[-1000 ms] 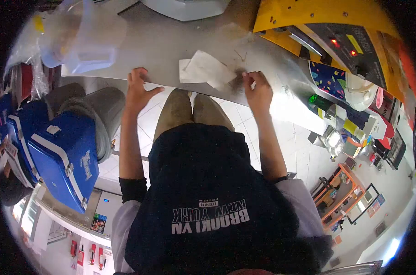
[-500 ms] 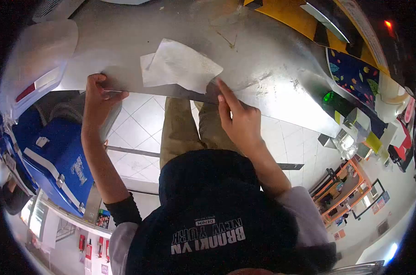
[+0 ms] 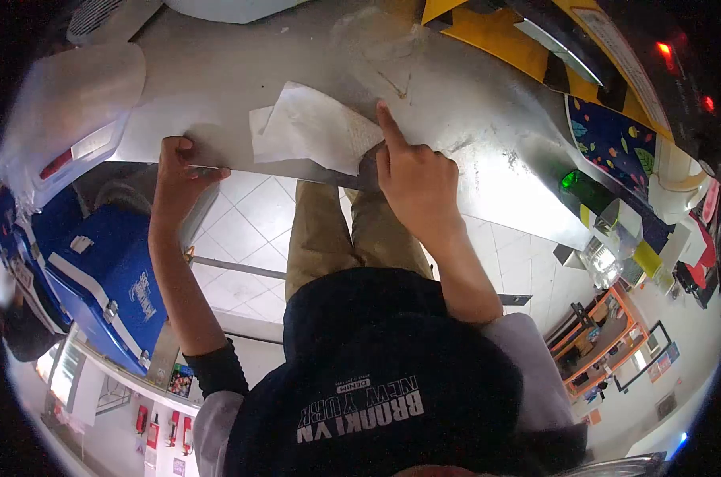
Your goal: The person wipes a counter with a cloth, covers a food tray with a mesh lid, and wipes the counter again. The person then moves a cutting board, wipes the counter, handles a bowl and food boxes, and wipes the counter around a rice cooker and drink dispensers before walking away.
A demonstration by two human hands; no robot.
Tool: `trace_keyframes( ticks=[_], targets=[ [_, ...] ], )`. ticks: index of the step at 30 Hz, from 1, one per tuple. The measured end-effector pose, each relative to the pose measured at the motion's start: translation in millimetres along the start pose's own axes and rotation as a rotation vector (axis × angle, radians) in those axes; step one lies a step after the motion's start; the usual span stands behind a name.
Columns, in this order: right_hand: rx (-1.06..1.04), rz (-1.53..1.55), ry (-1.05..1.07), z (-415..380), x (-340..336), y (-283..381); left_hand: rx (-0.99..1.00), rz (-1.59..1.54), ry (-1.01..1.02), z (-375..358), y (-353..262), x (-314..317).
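Observation:
My left hand (image 3: 179, 183) grips the front edge of a metal table (image 3: 209, 95), its fingers curled over the top and the thumb along the edge. My right hand (image 3: 418, 181) holds nothing. Its index finger stretches out over the metal surface, while the other fingers are bent. A folded white paper towel (image 3: 313, 123) lies near the edge between my hands, just left of the right hand. A thin brownish mark (image 3: 396, 86) shows on the metal past the index fingertip.
At left are a clear plastic container (image 3: 82, 119) and a blue cooler box (image 3: 110, 270). A yellow-and-black object (image 3: 496, 40) stands at the far right. A green bottle (image 3: 587, 189), a leaf-patterned cloth (image 3: 611, 135) and a clear plastic bottle (image 3: 603, 258) crowd the right end.
My right index finger has moved farther onto the table, away from the edge and off the towel's corner. My left hand keeps its hold on the edge. The whole view has shifted slightly.

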State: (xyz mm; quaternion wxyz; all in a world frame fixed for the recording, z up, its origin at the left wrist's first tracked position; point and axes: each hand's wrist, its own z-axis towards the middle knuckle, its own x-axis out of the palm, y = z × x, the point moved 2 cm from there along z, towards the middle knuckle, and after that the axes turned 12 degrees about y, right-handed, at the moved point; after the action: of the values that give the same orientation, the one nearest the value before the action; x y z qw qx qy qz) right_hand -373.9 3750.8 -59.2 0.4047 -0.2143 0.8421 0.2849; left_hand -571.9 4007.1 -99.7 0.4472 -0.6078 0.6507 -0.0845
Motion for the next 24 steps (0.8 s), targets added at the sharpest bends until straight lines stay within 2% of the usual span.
trace_keyframes(
  ticks=[4, 7, 10, 16, 19, 22, 24],
  targets=[
    [-0.022, 0.038, -0.021, 13, -6, -10, 0.069, -0.065, -0.003, 4, 12, 1],
    [0.029, -0.034, -0.076, 39, -21, -5, 0.052, 0.109, -0.037, 0, -3, 0],
    [0.035, -0.065, -0.077, 52, -19, -2, 0.120, -0.069, -0.020, 5, 13, 2],
    [-0.003, -0.133, 0.007, 30, -17, 4, 0.098, 0.112, -0.044, 3, 8, 0],
    [-0.024, -0.145, -0.036, 28, -19, 3, 0.099, 0.186, -0.091, -3, -5, -1],
    [-0.044, -0.154, -0.075, 31, -17, 2, 0.077, 0.009, -0.061, 1, 6, 1],
    [-0.039, -0.151, -0.073, 32, -19, 4, 0.104, 0.040, -0.065, 1, 7, 1]
  ],
)
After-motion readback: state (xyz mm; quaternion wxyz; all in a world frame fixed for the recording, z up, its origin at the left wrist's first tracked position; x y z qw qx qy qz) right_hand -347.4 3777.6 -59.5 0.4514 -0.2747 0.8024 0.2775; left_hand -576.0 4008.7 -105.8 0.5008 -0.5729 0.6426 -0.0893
